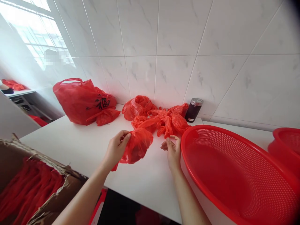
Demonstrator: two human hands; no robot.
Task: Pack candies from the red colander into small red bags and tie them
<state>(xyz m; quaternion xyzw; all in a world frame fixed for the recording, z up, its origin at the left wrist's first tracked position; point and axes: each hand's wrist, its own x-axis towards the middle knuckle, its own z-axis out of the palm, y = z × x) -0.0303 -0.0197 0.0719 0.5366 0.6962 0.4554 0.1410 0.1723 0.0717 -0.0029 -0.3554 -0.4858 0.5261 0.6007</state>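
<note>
Two red baskets stand at your right, the large one [225, 178] and another [277, 145] partly cut by the edge. You have one cardboard box [76, 195] with red strands [32, 184] inside, one big red bag [77, 100] with black writing, one pile of thin red bags [165, 120], not exactly countable, and one dark bottle [193, 111]. Your white table [145, 181] meets a tiled wall [140, 31]; light falls from upper left. Your left hand [117, 148] pinches a crumpled bag [140, 145] at its left edge, between thumb and finger, before the pile. Your right hand [173, 153] has loosely bent, parted fingers near the pile; whether they touch it, I cannot tell.
</note>
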